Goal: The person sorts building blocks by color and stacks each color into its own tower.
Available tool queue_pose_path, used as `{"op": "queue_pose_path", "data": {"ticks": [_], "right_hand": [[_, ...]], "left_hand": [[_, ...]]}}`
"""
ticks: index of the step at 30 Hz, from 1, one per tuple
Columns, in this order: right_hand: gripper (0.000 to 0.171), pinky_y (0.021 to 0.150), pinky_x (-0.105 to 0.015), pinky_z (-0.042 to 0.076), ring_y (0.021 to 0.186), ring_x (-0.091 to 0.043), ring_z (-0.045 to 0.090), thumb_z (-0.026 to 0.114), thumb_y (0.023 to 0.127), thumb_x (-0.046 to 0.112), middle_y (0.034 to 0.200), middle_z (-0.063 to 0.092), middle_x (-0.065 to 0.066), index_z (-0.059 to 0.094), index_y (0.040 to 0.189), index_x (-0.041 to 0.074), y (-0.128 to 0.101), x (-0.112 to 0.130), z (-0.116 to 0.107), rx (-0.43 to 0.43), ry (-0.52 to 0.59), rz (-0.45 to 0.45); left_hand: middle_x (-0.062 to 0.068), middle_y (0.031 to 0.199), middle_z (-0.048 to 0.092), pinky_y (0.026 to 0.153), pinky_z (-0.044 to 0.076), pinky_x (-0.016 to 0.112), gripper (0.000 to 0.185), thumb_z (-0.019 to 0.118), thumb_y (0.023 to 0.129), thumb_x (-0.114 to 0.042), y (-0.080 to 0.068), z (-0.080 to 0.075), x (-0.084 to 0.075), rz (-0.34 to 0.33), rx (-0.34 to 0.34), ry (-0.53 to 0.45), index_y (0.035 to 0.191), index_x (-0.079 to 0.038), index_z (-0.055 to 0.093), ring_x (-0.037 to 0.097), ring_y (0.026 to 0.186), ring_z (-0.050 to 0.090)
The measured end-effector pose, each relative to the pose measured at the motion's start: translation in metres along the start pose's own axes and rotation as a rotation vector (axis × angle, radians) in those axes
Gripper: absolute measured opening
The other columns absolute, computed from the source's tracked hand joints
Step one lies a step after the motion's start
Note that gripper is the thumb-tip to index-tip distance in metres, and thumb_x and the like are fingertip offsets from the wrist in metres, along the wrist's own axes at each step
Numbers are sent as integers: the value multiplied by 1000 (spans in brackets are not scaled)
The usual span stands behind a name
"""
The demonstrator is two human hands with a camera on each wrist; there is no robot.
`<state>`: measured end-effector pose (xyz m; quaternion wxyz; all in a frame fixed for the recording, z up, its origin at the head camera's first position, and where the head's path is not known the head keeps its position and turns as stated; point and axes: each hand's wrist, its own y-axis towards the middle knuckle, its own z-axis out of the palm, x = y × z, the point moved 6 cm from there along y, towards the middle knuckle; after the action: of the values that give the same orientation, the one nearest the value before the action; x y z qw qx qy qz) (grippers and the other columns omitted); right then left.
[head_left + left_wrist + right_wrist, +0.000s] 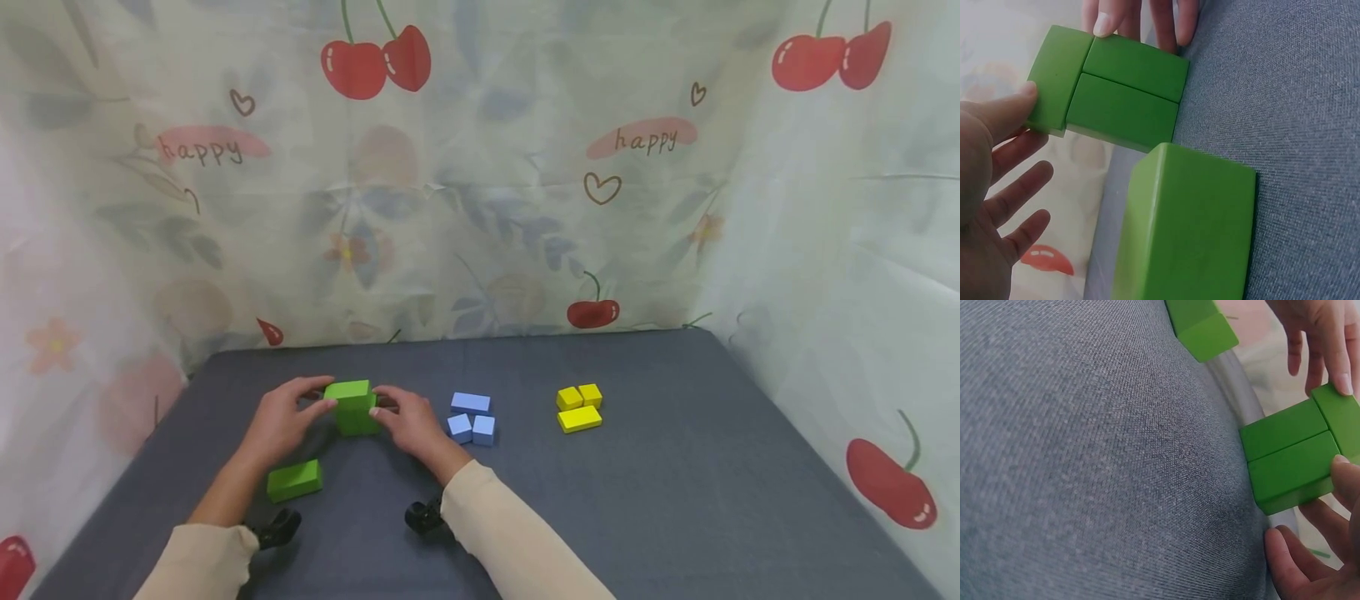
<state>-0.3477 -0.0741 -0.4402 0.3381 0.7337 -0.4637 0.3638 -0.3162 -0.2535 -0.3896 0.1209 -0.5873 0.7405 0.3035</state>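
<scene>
Two green blocks (1294,472) stand upright side by side on the dark cloth, and a third green block (1054,78) lies across their tops. My left hand (279,423) pinches the top block at its left end, the thumb on the near face; its other fingers spread loosely. From the other side my right hand (412,427) holds the upright block nearest it close to the upper end, thumb on the near face. A separate long green block (295,481) lies on the cloth nearer me, beside my left forearm.
To the right of the stack sit a blue oblong block (470,403) and two small blue cubes (483,430). Farther right are two yellow cubes (590,395) and a yellow oblong block (580,419). A patterned curtain (480,208) borders the table (675,500) at the back and sides.
</scene>
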Motion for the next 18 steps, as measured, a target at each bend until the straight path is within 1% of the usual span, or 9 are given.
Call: {"op": "queue_pose_path", "data": {"ticks": [6,11,18], "right_hand": [[36,84,-29,51,106,-17,65,64,96,25,120,67,-3,62,131,17,0,0,1,0,-2,8],[36,84,-30,51,107,-18,64,63,96,25,121,67,-3,61,131,17,0,0,0,0,-7,9],[36,86,-30,50,107,-18,64,63,96,24,121,67,-4,61,132,16,-1,1,-1,1,1,5]], "left_hand": [[21,122,61,86,45,56,42,68,93,-22,1,1,0,2,-5,9,130,-2,61,37,105,59],[21,125,59,87,44,57,45,67,94,-23,0,2,3,-16,-2,-3,132,-2,58,38,108,58],[19,126,60,88,45,55,53,68,93,-29,-7,-3,11,-52,0,-26,137,-3,54,37,110,57]]}}
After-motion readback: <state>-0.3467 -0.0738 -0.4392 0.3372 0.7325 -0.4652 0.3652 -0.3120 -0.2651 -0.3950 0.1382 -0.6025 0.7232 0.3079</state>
